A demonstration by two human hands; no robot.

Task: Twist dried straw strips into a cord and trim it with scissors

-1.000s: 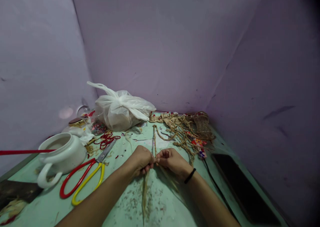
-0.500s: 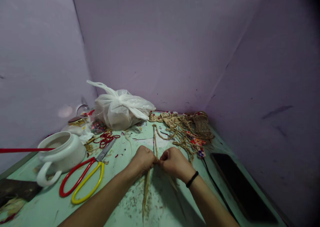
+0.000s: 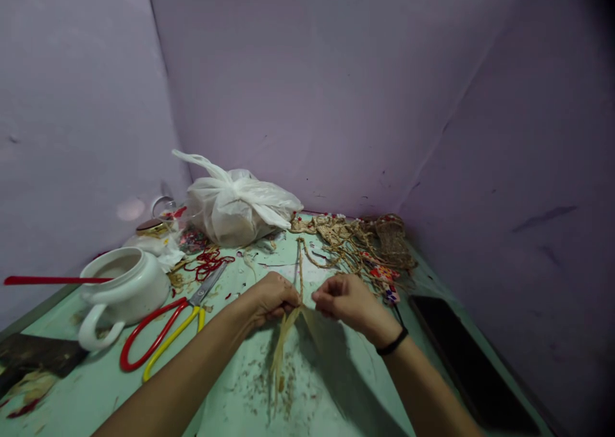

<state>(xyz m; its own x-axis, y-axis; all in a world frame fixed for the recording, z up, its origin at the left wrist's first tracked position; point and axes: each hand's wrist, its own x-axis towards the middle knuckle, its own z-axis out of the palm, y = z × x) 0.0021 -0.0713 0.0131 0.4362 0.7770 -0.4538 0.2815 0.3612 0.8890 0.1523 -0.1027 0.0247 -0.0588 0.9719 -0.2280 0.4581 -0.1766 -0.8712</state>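
A thin twisted cord of tan plant fibre [image 3: 300, 267] runs down the tabletop to my left hand [image 3: 276, 299], whose fingers are closed on its lower end. Below that grip, loose pale fibre strands [image 3: 281, 350] fan out downward, some of them blurred. Just right of the cord is my right hand [image 3: 343, 302], thumb and fingers pinched together and a small gap from the left fingertips. Whether a fibre sits in that pinch I cannot make out. At its far end the cord bends over and leads toward a tangle of similar cord [image 3: 353, 248].
On the left lie scissors [image 3: 189, 305] with red and yellow handles, a white mug-like pot [image 3: 144, 289] with a red stick, and a dark blade-like piece [image 3: 48, 354]. A tied white plastic bag [image 3: 240, 209] stands at the back. A black phone [image 3: 461, 354] lies right.
My right hand has moved away from the left, to the right and slightly up. My left hand still grips the cord. The strands below are spread wider. The view has shifted slightly.
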